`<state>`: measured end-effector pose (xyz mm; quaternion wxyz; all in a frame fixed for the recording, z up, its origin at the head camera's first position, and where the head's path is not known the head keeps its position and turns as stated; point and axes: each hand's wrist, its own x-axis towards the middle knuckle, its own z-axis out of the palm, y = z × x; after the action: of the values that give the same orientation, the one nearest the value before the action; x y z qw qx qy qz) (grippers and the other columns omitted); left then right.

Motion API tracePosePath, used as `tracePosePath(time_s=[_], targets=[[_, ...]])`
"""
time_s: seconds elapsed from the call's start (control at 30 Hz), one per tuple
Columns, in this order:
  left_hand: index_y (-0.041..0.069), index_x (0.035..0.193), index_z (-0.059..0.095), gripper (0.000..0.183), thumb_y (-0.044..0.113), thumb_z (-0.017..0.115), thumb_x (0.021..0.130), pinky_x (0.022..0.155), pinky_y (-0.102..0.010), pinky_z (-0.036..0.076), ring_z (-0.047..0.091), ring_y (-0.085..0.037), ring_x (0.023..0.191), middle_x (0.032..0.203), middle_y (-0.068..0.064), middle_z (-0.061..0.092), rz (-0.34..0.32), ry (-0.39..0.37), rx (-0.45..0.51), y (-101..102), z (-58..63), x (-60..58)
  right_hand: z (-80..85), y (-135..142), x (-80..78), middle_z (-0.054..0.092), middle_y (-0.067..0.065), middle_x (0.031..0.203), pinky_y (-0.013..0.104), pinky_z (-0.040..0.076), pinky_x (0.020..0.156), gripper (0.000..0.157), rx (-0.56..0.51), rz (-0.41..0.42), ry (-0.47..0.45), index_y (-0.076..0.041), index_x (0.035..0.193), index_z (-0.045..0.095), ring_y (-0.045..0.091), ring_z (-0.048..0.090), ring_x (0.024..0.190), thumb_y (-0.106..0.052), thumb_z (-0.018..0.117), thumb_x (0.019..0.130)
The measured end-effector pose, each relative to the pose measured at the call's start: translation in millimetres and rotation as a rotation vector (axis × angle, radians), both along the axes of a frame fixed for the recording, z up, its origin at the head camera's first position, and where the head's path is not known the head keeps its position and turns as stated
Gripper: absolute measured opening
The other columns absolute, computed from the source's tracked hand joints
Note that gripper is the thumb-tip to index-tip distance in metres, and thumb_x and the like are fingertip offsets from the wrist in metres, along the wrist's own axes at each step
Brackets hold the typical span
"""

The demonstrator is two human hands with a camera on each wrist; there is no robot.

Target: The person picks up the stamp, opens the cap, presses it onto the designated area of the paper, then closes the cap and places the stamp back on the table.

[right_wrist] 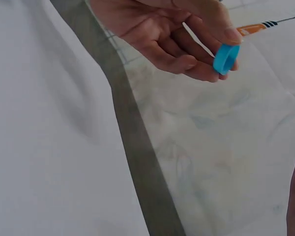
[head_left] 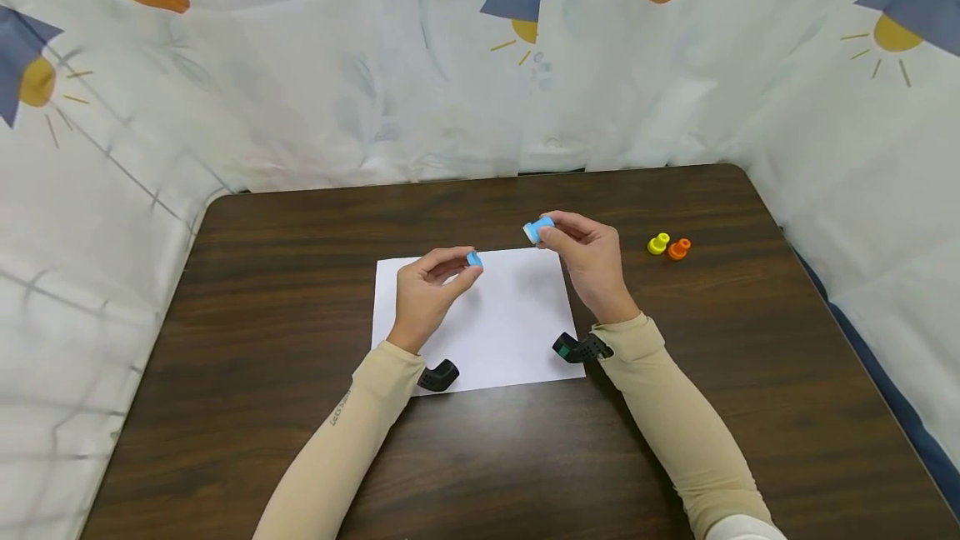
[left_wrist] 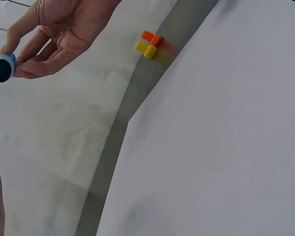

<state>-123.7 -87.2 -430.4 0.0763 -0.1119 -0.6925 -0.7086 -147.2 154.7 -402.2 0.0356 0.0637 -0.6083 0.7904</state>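
Note:
Thumb and fingertips of my left hand [head_left: 429, 294] pinch a small blue cap [head_left: 474, 259] above the white paper. In the right wrist view this cap [right_wrist: 226, 59] looks like a short hollow ring. My right hand [head_left: 592, 261] pinches a small blue stamp [head_left: 537, 229] over the paper's far right corner. Its round dark face shows in the left wrist view, where the stamp [left_wrist: 2, 68] is apart from the left hand. The sheet of white paper [head_left: 510, 315] lies flat on the table below both hands.
A yellow stamp [head_left: 658, 243] and an orange stamp [head_left: 678, 249] stand side by side on the brown wooden table [head_left: 262, 298], right of the right hand. White printed curtain [head_left: 300, 82] hangs behind the table and along both sides.

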Motion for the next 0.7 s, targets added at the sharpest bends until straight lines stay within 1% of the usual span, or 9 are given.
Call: tracePosePath(time_s=[0.07,0.17,0.23,0.3,0.43,0.57,0.7], targets=[[-0.005,0.113,0.076,0.029,-0.002,0.081,0.084,0.094,-0.024,0.062,0.074,-0.006,0.094,0.113,-0.006,0.078,0.002,-0.018,0.002,-5,-2.9,0.7,0.3,1,-1.8,0.078,0.0,0.105,0.027,0.065,0.085,0.031,0.005,-0.007,0.002,0.015,0.117,0.068,0.015,0.072,0.085,-0.003,0.074,0.093],[-0.004,0.112,0.076,0.029,0.0,0.082,0.084,0.093,-0.024,0.062,0.075,-0.006,0.093,0.109,0.005,0.078,0.007,-0.032,-0.002,-13,-6.4,1.2,0.6,1,-3.7,0.078,0.0,0.103,0.03,0.065,0.086,0.036,0.023,-0.013,0.006,0.018,0.119,0.065,0.016,0.072,0.084,-0.003,0.076,0.092],[-0.004,0.112,0.076,0.028,0.0,0.082,0.084,0.092,-0.024,0.062,0.075,-0.006,0.092,0.106,0.011,0.078,0.007,-0.035,-0.001,-18,-7.3,1.8,0.4,2,-4.9,0.078,-0.001,0.101,0.03,0.065,0.086,0.035,0.04,-0.019,0.011,0.017,0.118,0.067,0.017,0.072,0.083,-0.003,0.077,0.091],[-0.005,0.112,0.076,0.029,0.0,0.082,0.084,0.09,-0.023,0.063,0.076,-0.006,0.092,0.104,0.014,0.078,0.011,-0.042,0.006,-23,-8.4,2.2,0.4,3,-5.6,0.078,-0.002,0.1,0.028,0.065,0.085,0.033,0.059,-0.023,0.02,0.014,0.116,0.069,0.018,0.072,0.083,-0.004,0.078,0.091],[-0.008,0.113,0.074,0.03,0.0,0.081,0.085,0.086,-0.021,0.063,0.075,-0.005,0.09,0.102,0.013,0.078,0.016,-0.076,0.042,-32,-10.2,2.5,-0.9,6,-7.6,0.079,-0.003,0.1,0.027,0.065,0.085,0.027,0.094,-0.03,0.036,0.007,0.113,0.074,0.019,0.073,0.082,-0.005,0.079,0.09],[-0.01,0.115,0.073,0.032,0.001,0.081,0.086,0.083,-0.018,0.062,0.075,-0.004,0.088,0.101,0.011,0.079,0.029,-0.13,0.089,-41,-12.6,2.2,-3.2,8,-10.0,0.079,-0.005,0.1,0.025,0.064,0.084,0.032,0.148,-0.046,0.053,0.011,0.116,0.071,0.013,0.073,0.082,-0.005,0.079,0.09],[-0.013,0.117,0.07,0.036,0.003,0.082,0.086,0.086,-0.02,0.063,0.076,-0.006,0.089,0.101,0.008,0.08,0.044,-0.192,0.146,-50,-15.7,2.9,-7.2,11,-12.2,0.078,-0.008,0.099,0.023,0.064,0.084,0.033,0.189,-0.067,0.049,0.011,0.116,0.071,0.01,0.074,0.084,-0.006,0.08,0.089]])
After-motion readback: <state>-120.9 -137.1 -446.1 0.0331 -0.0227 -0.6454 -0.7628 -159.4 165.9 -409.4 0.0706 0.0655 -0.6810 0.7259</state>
